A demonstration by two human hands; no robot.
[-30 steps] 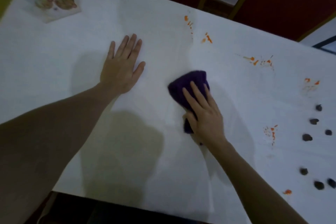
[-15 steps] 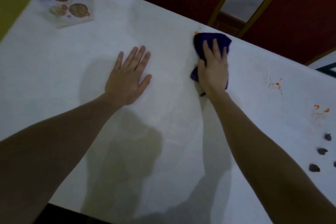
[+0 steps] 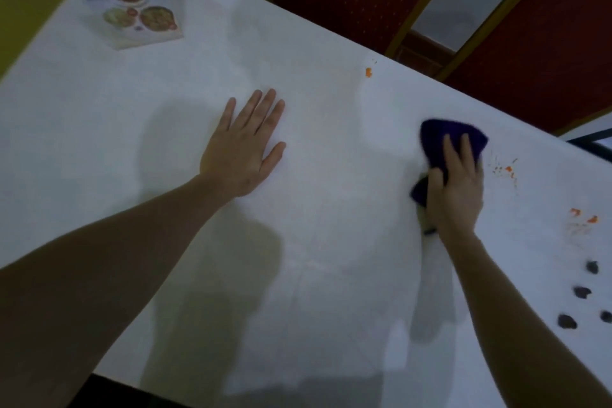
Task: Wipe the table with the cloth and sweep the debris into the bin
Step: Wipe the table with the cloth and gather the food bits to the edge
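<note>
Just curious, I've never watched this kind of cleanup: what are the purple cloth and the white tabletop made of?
The cloth looks like soft, matte fabric, perhaps knit or microfibre: it bunches under the right hand. The table looks covered by a smooth white sheet, maybe plastic or paper: faint creases and a dull sheen show. Neither is certain.

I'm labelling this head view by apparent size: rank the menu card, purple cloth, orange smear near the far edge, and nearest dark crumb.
1. menu card
2. purple cloth, partly hidden under the right hand
3. dark crumb and orange smear: too alike to rank
</note>
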